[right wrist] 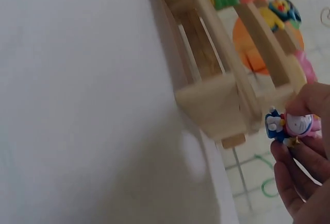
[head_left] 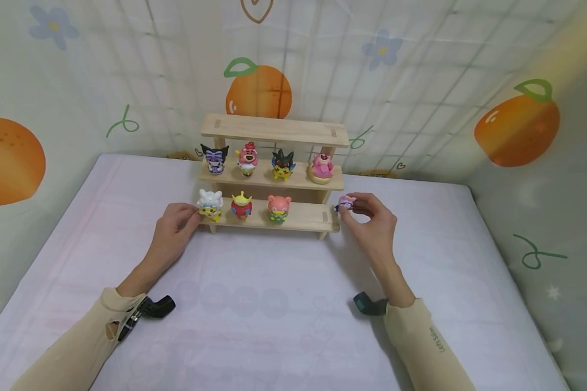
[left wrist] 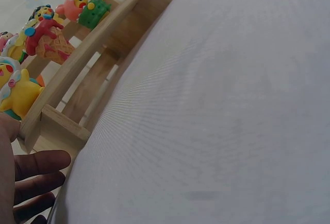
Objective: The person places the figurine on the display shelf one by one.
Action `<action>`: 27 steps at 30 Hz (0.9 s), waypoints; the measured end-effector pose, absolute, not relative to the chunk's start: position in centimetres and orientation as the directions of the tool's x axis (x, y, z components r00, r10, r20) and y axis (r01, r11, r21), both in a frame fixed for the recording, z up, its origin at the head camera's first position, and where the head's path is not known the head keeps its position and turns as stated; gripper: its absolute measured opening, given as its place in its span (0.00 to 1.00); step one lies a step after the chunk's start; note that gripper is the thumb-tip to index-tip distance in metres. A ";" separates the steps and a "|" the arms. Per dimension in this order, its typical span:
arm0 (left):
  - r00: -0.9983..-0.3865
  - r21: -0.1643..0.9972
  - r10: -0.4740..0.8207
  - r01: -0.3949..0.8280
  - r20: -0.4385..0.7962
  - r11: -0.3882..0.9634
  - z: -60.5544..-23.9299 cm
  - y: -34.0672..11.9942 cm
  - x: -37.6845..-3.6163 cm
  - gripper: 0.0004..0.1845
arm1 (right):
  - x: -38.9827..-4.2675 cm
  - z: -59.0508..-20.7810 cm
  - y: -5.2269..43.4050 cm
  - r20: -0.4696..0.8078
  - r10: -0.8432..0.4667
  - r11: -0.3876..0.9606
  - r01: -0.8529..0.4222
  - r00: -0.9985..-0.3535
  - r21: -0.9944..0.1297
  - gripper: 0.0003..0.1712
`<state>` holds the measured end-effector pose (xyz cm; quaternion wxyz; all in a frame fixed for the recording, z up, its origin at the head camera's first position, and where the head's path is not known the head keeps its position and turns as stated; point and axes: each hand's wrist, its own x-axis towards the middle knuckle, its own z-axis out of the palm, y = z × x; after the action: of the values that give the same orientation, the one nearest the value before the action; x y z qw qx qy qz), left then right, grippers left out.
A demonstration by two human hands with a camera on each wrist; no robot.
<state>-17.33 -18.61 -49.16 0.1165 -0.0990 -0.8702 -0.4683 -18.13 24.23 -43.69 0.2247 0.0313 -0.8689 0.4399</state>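
My right hand [head_left: 375,225] pinches a small purple-and-pink toy figurine [head_left: 344,203] between thumb and fingers, just off the right end of the lower step. From the right wrist view, the figurine [right wrist: 294,125] shows blue and white parts too. My left hand [head_left: 176,227] is at the left end of the wooden tiered shelf [head_left: 305,216], its thumb at the step's edge and its other fingers loosely extended. Beside that thumb stands a yellow figurine with a white hood [head_left: 210,205]. A red figurine [head_left: 242,206] and a pink-and-green one [head_left: 279,208] share this lower step.
On the middle step stand a purple-and-black figurine [head_left: 216,159], a red-capped one [head_left: 247,158], a black-eared yellow one [head_left: 283,165] and a pink one [head_left: 322,168]. The bare top board [head_left: 274,128] is above them. A white-covered table [head_left: 254,326] lies in front; a printed curtain [head_left: 176,70] hangs behind.
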 end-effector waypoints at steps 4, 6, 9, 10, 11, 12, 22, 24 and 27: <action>-0.954 0.793 0.062 0.278 0.292 0.543 -49.1 -18.6 -17.3 0.14 | -17.7 -43.5 23.4 0.425 0.101 0.598 -0.287 -0.900 -0.749 0.18; -0.956 0.792 0.059 0.272 0.288 0.546 -49.1 -18.6 -17.4 0.14 | -17.6 -43.4 23.1 0.420 0.084 0.586 -0.296 -0.904 -0.754 0.18; -0.957 0.789 0.056 0.267 0.284 0.554 -49.1 -18.6 -17.4 0.14 | -17.5 -43.6 22.7 0.403 0.057 0.572 -0.301 -0.913 -0.763 0.18; -0.958 0.788 0.056 0.265 0.283 0.555 -49.1 -18.6 -17.4 0.14 | -17.5 -43.7 22.7 0.400 0.046 0.572 -0.304 -0.915 -0.762 0.18; -0.958 0.787 0.056 0.264 0.282 0.557 -49.0 -18.6 -17.4 0.14 | -17.5 -43.7 22.6 0.398 0.035 0.570 -0.308 -0.917 -0.761 0.18; -0.957 0.786 0.057 0.266 0.283 0.558 -49.0 -18.6 -17.4 0.14 | -17.5 -43.8 22.5 0.396 0.025 0.570 -0.312 -0.918 -0.760 0.18; -0.952 0.786 0.059 0.283 0.301 0.551 -49.3 -18.7 -17.5 0.14 | -17.3 -44.0 21.9 0.415 -0.001 0.594 -0.334 -0.910 -0.732 0.18; -0.953 0.788 0.060 0.280 0.297 0.548 -49.2 -18.7 -17.5 0.14 | -17.2 -44.0 21.8 0.414 -0.008 0.600 -0.336 -0.910 -0.726 0.18; -0.954 0.789 0.060 0.277 0.294 0.548 -49.2 -18.7 -17.5 0.15 | -17.1 -44.1 21.6 0.411 -0.017 0.605 -0.336 -0.912 -0.721 0.19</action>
<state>-17.53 -18.69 -49.23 0.1168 -0.0967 -0.8720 -0.4655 -17.07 21.58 -44.13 0.1846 0.1007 -0.8767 0.4326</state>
